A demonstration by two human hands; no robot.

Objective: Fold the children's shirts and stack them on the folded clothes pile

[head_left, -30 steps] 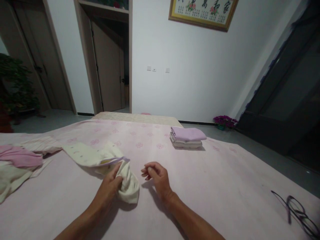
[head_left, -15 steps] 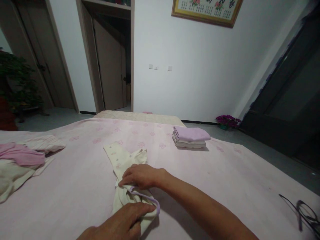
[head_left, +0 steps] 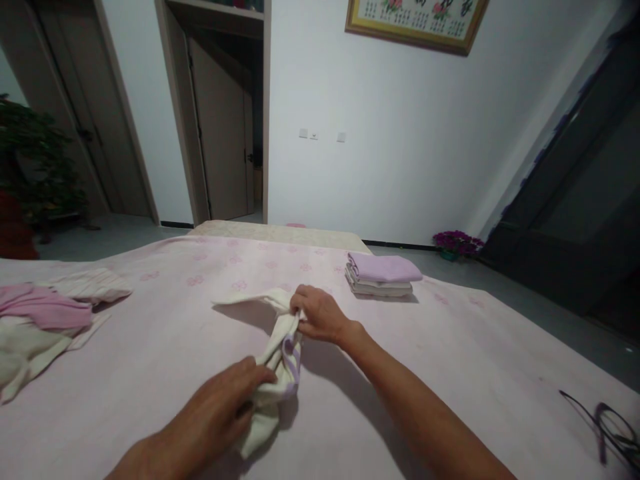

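Note:
A cream garment with lilac trim (head_left: 280,347) lies bunched on the pink flowered sheet (head_left: 425,360) in front of me. My left hand (head_left: 220,413) grips its near end, fingers closed on the cloth. My right hand (head_left: 317,313) pinches the far part of the same garment, lifting it a little off the sheet. One sleeve or flap (head_left: 240,300) trails out to the left.
A folded stack of lilac and pale cloths (head_left: 381,273) sits at the back right. A heap of pink, striped and cream clothes (head_left: 45,320) lies at the left. Black spectacles (head_left: 607,427) rest near the right edge. Doors and a potted plant stand behind.
My right hand moved from the garment's middle to its far end and lifted it. The garment has been gathered lengthwise, with my left hand still holding the near end.

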